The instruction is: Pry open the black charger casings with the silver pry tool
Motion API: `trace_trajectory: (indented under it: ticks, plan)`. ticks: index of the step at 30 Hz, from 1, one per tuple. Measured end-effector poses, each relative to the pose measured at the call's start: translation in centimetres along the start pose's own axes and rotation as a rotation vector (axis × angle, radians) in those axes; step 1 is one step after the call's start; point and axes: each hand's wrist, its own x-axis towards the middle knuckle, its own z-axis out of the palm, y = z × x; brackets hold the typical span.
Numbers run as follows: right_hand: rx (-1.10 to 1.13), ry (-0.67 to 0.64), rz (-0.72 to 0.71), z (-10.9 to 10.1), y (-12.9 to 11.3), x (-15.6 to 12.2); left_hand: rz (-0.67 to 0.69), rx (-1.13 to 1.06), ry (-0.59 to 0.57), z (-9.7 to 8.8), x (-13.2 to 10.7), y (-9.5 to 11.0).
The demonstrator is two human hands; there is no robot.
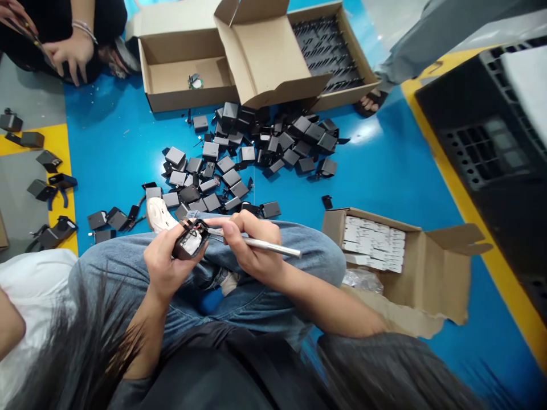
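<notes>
I sit cross-legged on a blue floor. My left hand (164, 259) is closed round a small dark box-shaped part (190, 242) with a pale inner face, held over my knees. My right hand (250, 239) grips a thin silver tool (260, 245) like a pen, its tip touching the part. A heap of similar dark square parts (239, 159) lies on the floor just beyond my knees.
Two open cardboard boxes (188, 68) stand at the far side, one holding dark trays (327, 54). A box of white pieces (374, 245) lies open at my right. Another person's hands (68, 54) work at top left; a sandalled foot (371, 102) at top right. A black crate (491, 148) stands right.
</notes>
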Motion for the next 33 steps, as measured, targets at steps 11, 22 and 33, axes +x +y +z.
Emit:
trace_trajectory:
  ticks: [11, 22, 33]
  plan:
    - [-0.026, -0.053, 0.071, -0.1, 0.7, 0.8, 0.122, 0.028, -0.140, -0.4, 0.4, -0.3]
    - [0.238, 0.048, -0.190, -2.9, -0.1, 0.9, -0.241, -0.433, -0.293, 0.1, 0.2, 0.0]
    - [0.120, -0.164, -0.446, -3.8, -0.9, 1.1, -0.264, -0.732, -0.399, 0.3, 0.1, 0.2]
